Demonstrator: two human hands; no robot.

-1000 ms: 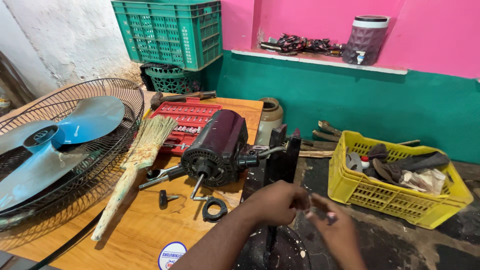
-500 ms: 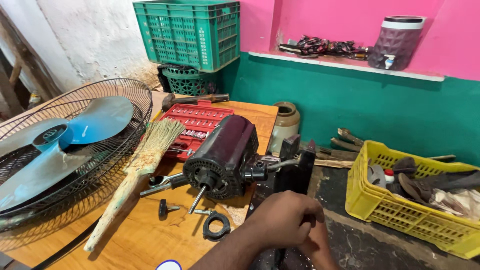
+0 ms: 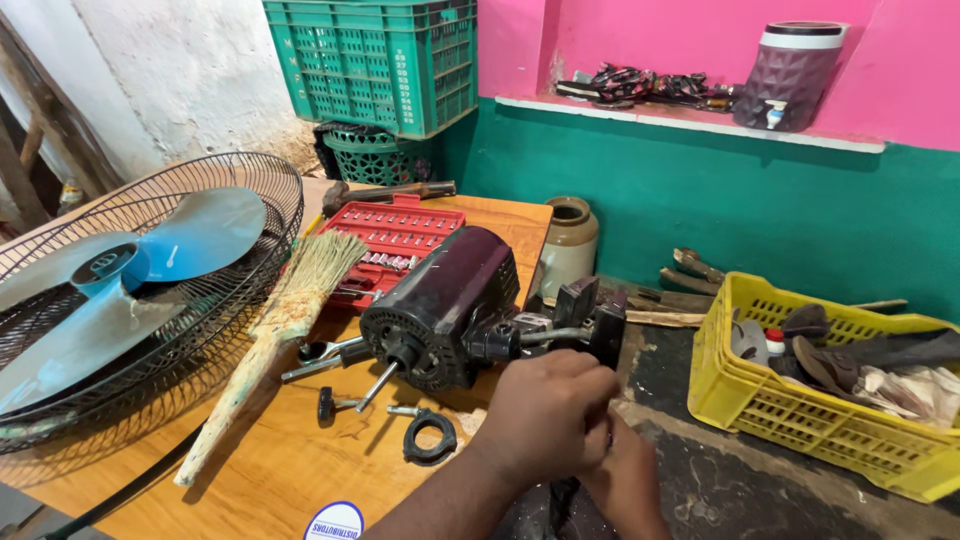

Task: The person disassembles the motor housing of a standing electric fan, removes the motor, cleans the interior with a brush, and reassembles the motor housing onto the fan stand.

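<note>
While both hands clasp, seemingly, beside the motor (image 3: 445,305); round white-and-blue label (image 3: 334,522) near.

So we've got the motor (image 3: 445,305) lying on the counter (image 3: 290,470), with the socket set (image 3: 395,237) right behind it and the broom (image 3: 275,335) just to its left. Further left sits the fan (image 3: 130,290). A ring (image 3: 430,437) lies in front of the motor. To the right we see the basket (image 3: 790,410), and the crate (image 3: 375,60) stands at the back.
</note>
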